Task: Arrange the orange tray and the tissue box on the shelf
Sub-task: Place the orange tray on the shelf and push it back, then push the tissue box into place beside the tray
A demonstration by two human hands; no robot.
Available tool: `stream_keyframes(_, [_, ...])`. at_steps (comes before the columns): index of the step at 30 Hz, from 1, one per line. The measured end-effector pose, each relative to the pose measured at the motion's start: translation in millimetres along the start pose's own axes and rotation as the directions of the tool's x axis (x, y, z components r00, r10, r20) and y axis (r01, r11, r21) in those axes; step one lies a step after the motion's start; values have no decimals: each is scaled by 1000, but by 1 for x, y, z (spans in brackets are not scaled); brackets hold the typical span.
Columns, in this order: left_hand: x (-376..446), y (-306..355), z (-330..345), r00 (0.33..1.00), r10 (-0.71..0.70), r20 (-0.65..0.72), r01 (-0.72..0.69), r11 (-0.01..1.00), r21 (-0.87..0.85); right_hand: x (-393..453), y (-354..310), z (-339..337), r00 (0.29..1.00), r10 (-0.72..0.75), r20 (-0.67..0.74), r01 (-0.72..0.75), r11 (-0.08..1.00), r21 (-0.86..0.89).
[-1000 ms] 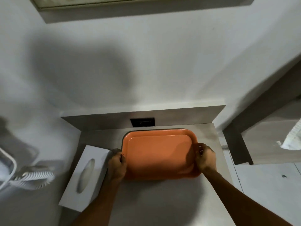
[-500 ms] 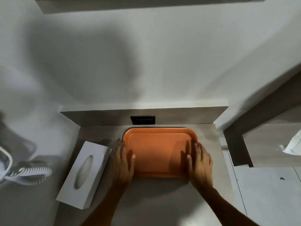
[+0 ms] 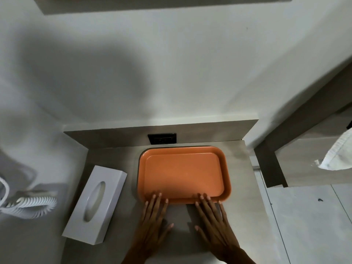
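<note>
The orange tray point(image 3: 183, 173) lies flat on the grey shelf point(image 3: 114, 155), its far edge close to the back panel. A white tissue box point(image 3: 96, 201) with an oval slot lies at an angle at the shelf's left edge, apart from the tray. My left hand point(image 3: 155, 219) rests flat on the shelf with spread fingers, fingertips touching the tray's near rim. My right hand point(image 3: 214, 220) lies flat the same way, fingertips at the near rim toward the right corner. Neither hand holds anything.
A dark socket plate point(image 3: 162, 138) sits in the back panel behind the tray. A white coiled cord point(image 3: 28, 205) hangs at the left, off the shelf. A white towel point(image 3: 341, 152) lies on a wooden unit at the right.
Both hands let go of the tray's sides and slid back to its near edge, fingers now flat and spread. The tray sits a little closer to the back panel.
</note>
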State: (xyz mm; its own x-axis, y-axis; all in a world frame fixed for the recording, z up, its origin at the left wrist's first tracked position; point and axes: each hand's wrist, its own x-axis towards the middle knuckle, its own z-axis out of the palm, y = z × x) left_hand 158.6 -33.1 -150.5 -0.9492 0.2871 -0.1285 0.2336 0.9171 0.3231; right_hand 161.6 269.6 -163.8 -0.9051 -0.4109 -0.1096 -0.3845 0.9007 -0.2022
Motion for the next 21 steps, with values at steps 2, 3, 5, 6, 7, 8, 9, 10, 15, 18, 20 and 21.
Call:
stream_keyframes(2, [1, -2, 0, 1000, 8, 12, -8, 1000, 25, 1, 0, -1, 1000, 9, 10, -9, 1000, -1])
stream_keyframes(3, [2, -3, -1, 1000, 9, 18, -9, 999, 35, 2, 1, 0, 1000, 18, 15, -18, 1000, 2])
stream_keyframes(5, [7, -3, -4, 1000, -2, 31, 0, 999, 39, 4, 1, 0, 999, 24, 21, -24, 1000, 17])
stream_keyframes(6, [10, -3, -6, 999, -11, 40, 10, 999, 38, 5, 2, 0, 999, 25, 21, -25, 999, 25])
stream_keyframes(7, [13, -3, -8, 999, -19, 46, 17, 999, 40, 8, 3, -1, 999, 25, 22, -25, 999, 32])
stream_keyframes(8, [17, -3, -9, 998, -24, 52, 22, 999, 45, 11, 4, -3, 999, 25, 24, -26, 999, 36])
stream_keyframes(9, [20, -3, -11, 998, -27, 57, 24, 998, 56, 15, 7, -6, 999, 25, 33, -27, 999, 39])
stream_keyframes(10, [23, -3, -12, 998, -29, 64, 24, 997, 71, 19, 9, -8, 999, 24, 47, -26, 999, 40])
stream_keyframes(15, [24, -4, -18, 995, -20, 93, 11, 995, 101, 23, 15, -16, 995, 2, 99, -4, 1000, 23])
stream_keyframes(18, [20, -1, -23, 997, -56, 54, 51, 995, 81, 23, 9, -23, 995, -4, 98, -3, 998, 62])
stream_keyframes(20, [17, -1, -29, 997, -76, 19, 74, 994, 78, 28, 1, -29, 996, -29, 80, 22, 996, 82])
stream_keyframes(21, [14, -3, -34, 996, -88, 5, 87, 993, 79, 32, -4, -32, 996, -61, 61, 55, 995, 87])
